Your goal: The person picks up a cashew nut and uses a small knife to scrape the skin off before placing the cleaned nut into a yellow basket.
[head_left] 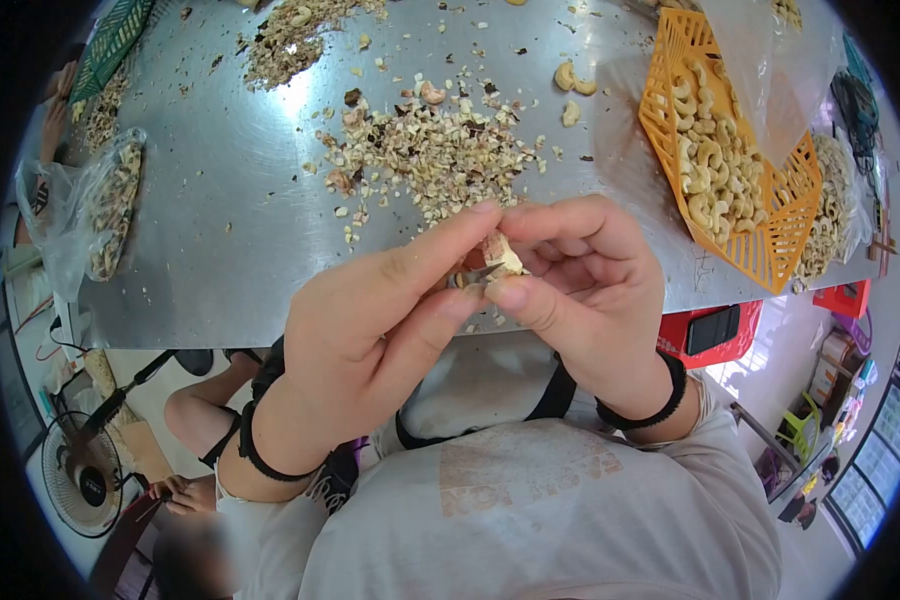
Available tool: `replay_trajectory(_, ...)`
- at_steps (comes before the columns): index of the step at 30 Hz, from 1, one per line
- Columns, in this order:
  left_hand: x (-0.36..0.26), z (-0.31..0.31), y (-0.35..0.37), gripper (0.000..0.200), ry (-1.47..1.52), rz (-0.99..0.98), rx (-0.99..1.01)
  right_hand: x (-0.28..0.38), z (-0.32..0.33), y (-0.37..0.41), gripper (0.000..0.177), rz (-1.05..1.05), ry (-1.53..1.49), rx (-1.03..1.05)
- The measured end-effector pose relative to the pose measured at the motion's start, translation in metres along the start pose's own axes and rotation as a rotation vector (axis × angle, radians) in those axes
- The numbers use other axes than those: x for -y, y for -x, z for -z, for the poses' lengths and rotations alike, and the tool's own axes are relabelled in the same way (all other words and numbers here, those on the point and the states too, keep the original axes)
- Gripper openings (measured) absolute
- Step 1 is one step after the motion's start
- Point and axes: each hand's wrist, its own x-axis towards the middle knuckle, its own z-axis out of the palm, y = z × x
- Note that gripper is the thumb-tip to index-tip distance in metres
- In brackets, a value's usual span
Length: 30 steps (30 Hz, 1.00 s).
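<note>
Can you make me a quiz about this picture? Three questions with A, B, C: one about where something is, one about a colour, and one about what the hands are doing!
1. Where is the orange basket?
A) on the metal table, to the right
B) on the floor
C) on the person's lap

2. What colour are the wristbands?
A) red
B) black
C) yellow

3. How do the left hand and right hand hold the nut?
A) with one hand only
B) lying on an open palm
C) pinched between the fingers of both hands

Answers:
1 A, it rests on the tabletop near the right side.
2 B, both wrists wear black bands.
3 C, fingertips of both hands close on it.
</note>
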Motion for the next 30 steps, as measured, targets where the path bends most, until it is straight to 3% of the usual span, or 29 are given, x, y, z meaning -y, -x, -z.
replay_trajectory(9, 0.004, 0.000, -0.005, 0.034, -0.305, -0.250, -0.081, 0.000, -0.002, 0.003, 0.024, 0.021, 0.084, -0.039)
replay_trajectory(13, 0.009, -0.001, -0.002, 0.032, -0.318, -0.246, -0.137, 0.001, -0.001, 0.002, 0.024, 0.043, 0.107, 0.011)
replay_trajectory(15, 0.006, 0.000, -0.001, 0.032, -0.109, -0.056, -0.102, 0.003, 0.000, 0.000, 0.024, -0.028, 0.068, 0.030)
replay_trajectory(19, 0.002, 0.002, -0.004, 0.033, -0.107, -0.115, -0.079, 0.003, 0.002, -0.001, 0.025, -0.021, 0.043, 0.031)
replay_trajectory(24, 0.000, 0.004, -0.003, 0.035, -0.018, -0.003, -0.005, 0.001, 0.003, -0.001, 0.023, -0.020, 0.025, 0.038)
replay_trajectory(28, 0.000, 0.005, -0.004, 0.036, -0.061, -0.035, 0.011, -0.001, 0.003, 0.000, 0.022, 0.024, 0.028, 0.039)
replay_trajectory(30, 0.003, 0.004, -0.004, 0.037, -0.186, -0.162, 0.003, 0.000, 0.002, 0.001, 0.023, 0.024, 0.070, 0.021)
